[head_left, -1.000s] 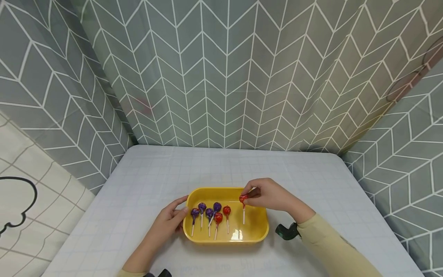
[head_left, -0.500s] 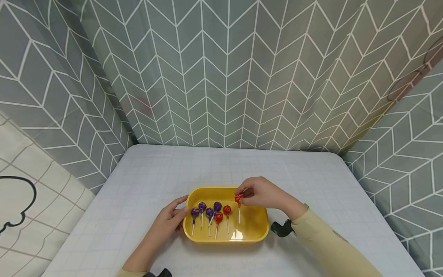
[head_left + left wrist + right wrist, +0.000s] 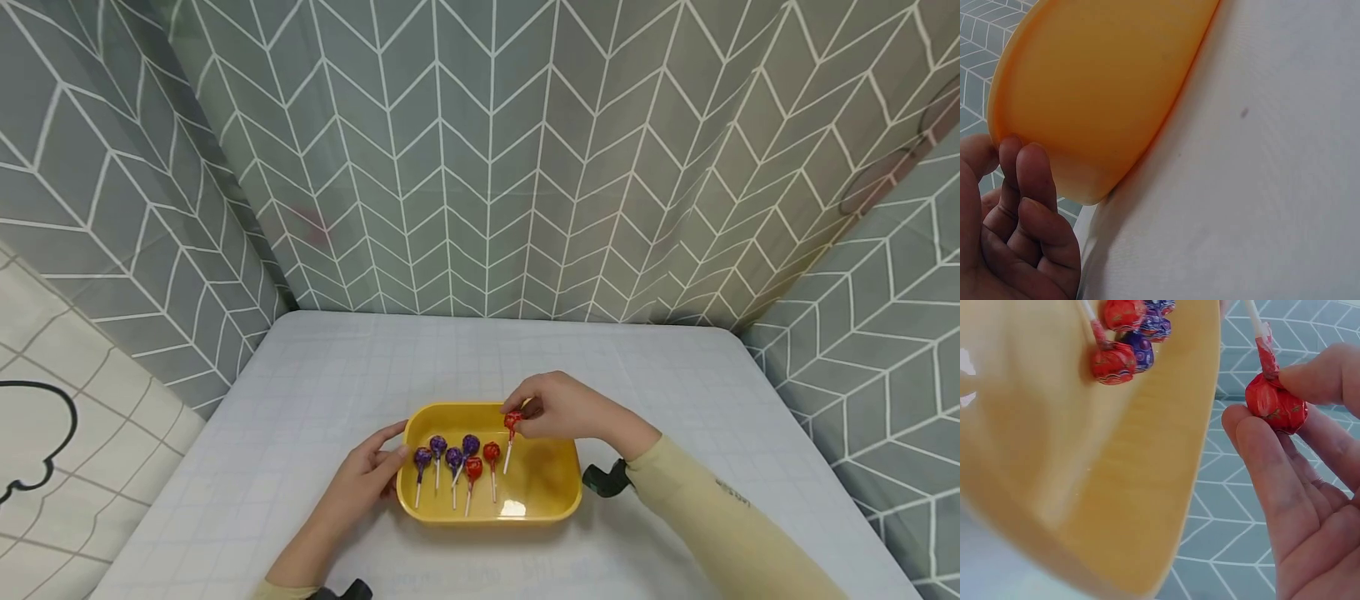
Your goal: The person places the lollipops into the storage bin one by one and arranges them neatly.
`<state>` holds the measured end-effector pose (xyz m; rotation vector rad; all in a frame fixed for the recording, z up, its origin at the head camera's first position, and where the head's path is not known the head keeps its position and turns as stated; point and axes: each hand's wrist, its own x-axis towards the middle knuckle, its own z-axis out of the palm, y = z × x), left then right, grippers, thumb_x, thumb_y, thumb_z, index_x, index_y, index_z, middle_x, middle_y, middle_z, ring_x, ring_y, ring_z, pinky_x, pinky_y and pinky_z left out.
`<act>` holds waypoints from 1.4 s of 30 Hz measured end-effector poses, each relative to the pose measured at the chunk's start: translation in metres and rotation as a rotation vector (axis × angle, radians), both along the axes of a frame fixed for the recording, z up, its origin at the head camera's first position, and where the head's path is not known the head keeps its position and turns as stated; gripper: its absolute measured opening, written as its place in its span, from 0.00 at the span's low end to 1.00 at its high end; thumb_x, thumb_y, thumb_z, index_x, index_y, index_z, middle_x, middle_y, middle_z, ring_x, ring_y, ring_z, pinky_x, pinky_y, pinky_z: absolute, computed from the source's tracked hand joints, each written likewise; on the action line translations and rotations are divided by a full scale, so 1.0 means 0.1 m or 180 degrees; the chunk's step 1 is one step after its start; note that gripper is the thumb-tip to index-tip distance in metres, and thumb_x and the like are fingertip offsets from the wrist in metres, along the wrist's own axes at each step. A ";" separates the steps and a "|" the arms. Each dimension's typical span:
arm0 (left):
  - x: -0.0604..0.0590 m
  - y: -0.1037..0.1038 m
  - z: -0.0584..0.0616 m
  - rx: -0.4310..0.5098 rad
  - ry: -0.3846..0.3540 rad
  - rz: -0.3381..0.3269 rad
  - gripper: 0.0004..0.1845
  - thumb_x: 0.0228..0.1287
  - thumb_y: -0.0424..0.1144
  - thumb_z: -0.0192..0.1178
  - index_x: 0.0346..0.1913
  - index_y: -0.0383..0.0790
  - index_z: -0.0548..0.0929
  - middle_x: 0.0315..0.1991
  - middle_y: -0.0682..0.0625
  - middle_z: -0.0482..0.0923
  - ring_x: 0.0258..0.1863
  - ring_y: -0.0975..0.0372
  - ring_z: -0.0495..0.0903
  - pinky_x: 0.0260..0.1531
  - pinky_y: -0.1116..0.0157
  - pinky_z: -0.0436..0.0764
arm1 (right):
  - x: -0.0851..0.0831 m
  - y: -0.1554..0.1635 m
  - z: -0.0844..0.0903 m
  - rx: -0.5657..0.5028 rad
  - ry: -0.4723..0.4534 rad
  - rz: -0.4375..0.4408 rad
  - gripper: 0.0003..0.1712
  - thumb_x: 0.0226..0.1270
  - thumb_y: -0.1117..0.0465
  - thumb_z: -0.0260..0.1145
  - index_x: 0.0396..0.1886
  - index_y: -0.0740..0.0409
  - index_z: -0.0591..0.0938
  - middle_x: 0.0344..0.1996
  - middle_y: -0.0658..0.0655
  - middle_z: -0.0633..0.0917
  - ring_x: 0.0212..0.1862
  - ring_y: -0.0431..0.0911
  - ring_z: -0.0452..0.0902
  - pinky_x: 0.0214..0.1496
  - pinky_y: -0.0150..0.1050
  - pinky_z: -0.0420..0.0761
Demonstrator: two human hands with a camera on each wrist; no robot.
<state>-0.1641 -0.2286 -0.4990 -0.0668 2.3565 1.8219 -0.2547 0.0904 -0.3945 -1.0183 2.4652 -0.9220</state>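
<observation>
A yellow tray (image 3: 540, 500) was seen resting on a pale, gridded table (image 3: 675, 392), toward the 6 o'clock edge of that surface. The tray's short wall at 9 o'clock was touched by the left hand (image 3: 367, 479), whose fingers were laid loosely against the outside of the rim; in the left wrist view the fingertips (image 3: 1032, 165) were seen pressed lightly on the orange-yellow wall, gently bent and not wrapped round it.

A red lollipop (image 3: 513, 420) was pinched by its wrapped head between the thumb and fingers of the right hand (image 3: 558, 408), above the tray's rim at about 12 o'clock. Its white stick was tilted down toward 7 o'clock, over the tray floor. In the right wrist view the red head (image 3: 1275, 403) was seen held by the fingertips, with the remaining fingers relaxed below it.

Inside the tray, toward 9 o'clock, 6 more lollipops were laid side by side with sticks pointing to 6 o'clock: 4 purple lollipops (image 3: 438, 448) and, just beside them at 3 o'clock, 2 red ones (image 3: 491, 452). The table was enclosed by grey curtains (image 3: 480, 167) patterned with white chevrons.
</observation>
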 end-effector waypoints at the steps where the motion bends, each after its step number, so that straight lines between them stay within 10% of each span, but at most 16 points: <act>1: 0.00 0.00 0.00 -0.0006 -0.0001 0.0008 0.26 0.72 0.53 0.58 0.70 0.57 0.68 0.31 0.45 0.84 0.24 0.54 0.78 0.24 0.63 0.80 | -0.01 -0.01 0.01 -0.0019 -0.0014 0.0008 0.13 0.59 0.65 0.70 0.45 0.54 0.87 0.40 0.44 0.84 0.40 0.37 0.83 0.43 0.32 0.82; 42: -0.01 0.00 0.00 0.0028 0.0002 0.0014 0.26 0.72 0.51 0.58 0.70 0.57 0.69 0.31 0.45 0.84 0.24 0.53 0.78 0.24 0.62 0.80 | -0.10 -0.28 -0.19 0.1002 0.0312 0.0570 0.22 0.55 0.61 0.79 0.18 0.48 0.71 0.17 0.44 0.72 0.25 0.38 0.68 0.27 0.32 0.66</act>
